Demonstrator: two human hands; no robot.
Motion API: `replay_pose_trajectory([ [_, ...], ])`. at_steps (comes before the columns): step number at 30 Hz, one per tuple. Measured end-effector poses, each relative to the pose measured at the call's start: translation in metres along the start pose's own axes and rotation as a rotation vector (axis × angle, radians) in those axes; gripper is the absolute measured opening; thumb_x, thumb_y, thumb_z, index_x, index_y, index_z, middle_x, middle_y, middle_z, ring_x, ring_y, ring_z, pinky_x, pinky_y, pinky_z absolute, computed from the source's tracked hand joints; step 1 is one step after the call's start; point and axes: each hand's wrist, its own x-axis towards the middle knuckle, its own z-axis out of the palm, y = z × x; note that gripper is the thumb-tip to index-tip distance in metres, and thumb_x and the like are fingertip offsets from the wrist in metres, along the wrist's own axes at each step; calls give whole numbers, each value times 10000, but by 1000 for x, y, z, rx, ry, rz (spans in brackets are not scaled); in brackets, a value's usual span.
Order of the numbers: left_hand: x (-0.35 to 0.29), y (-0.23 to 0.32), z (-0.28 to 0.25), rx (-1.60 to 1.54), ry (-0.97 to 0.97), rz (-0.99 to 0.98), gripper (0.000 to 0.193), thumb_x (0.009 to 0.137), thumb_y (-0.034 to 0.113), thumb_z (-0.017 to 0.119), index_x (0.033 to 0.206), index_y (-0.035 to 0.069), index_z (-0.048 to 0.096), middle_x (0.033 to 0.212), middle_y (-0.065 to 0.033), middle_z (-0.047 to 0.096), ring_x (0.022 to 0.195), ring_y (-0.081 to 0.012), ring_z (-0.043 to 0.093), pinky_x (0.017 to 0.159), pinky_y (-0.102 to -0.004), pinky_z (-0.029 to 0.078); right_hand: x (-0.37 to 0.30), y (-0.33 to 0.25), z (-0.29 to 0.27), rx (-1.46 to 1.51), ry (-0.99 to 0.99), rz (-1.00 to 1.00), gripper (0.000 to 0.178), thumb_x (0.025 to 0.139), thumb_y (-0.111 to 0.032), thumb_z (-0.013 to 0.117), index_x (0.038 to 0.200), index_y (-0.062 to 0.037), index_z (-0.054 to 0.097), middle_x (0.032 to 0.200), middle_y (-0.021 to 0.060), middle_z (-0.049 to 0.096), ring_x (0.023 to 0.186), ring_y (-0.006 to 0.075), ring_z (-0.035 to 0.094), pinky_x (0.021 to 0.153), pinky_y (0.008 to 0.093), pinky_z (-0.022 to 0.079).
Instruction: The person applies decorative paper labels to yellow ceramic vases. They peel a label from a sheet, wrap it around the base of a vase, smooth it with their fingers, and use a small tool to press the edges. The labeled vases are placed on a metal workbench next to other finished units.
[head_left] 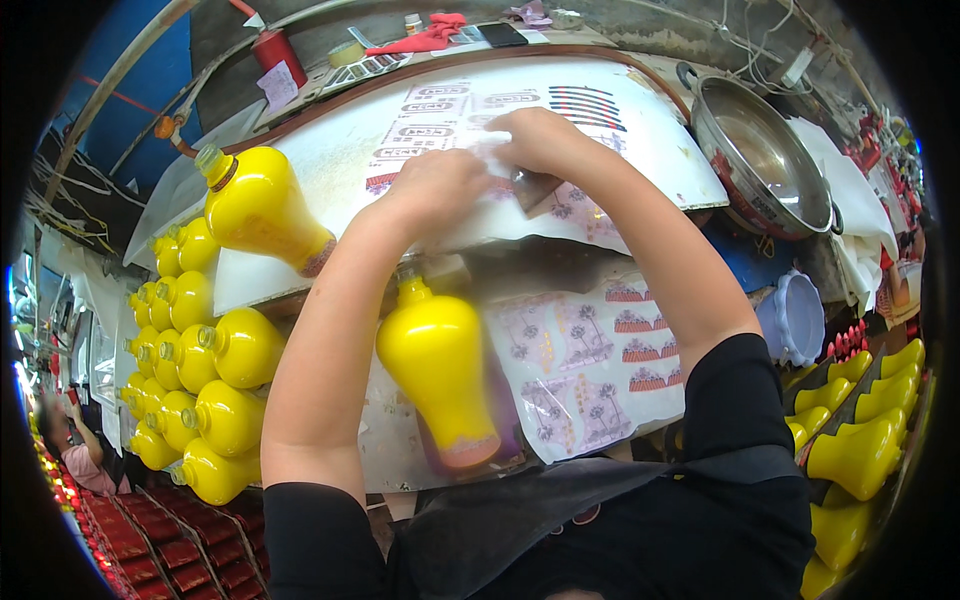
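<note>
My left hand [440,190] and my right hand [535,140] are close together over the white tabletop [335,180]. Both have curled fingers, blurred by motion, and a pale smear between them hides what they pinch. Beneath the right hand lies a small dark brownish flat piece [535,190], on a printed decal sheet [590,215] hanging over the table's near edge. Between my forearms a glossy yellow bottle [435,340] with a clear threaded neck leans, its narrow end toward me. Another yellow bottle [258,200], with a patterned band at its foot, is left of my left forearm.
Many yellow bottles [195,375] are stacked at the left, and more [850,450] lie in rows at the right. A second decal sheet [590,350] spreads nearer me. A metal pan [760,150] and a pale basin [793,318] stand right. A phone [503,35] rests at the back.
</note>
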Motion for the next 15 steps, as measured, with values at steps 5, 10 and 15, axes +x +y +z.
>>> replay_pose_trajectory([
  [5,-3,-3,-1,-98,147,-37,355,1013,265,533,1225,38,704,1156,-216,724,1115,-401,666,994,-466,507,32,-3,10,-45,-78,9,379,857,-288,750,1207,-147,789,1177,185,748,1078,339,721,967,424,553],
  [10,5,-8,0,-188,265,-142,299,995,216,573,1222,39,657,1159,-233,720,1132,-408,664,987,-466,507,36,-6,11,-5,-21,-52,235,818,-224,761,1036,-167,827,1056,137,767,1021,311,727,918,412,566],
  [15,17,-17,5,-167,309,-172,346,988,206,588,1289,39,625,1229,-219,704,1190,-405,647,1006,-462,502,31,-9,5,27,-46,-30,191,794,-183,765,971,-157,832,1008,124,771,982,301,736,889,406,575],
])
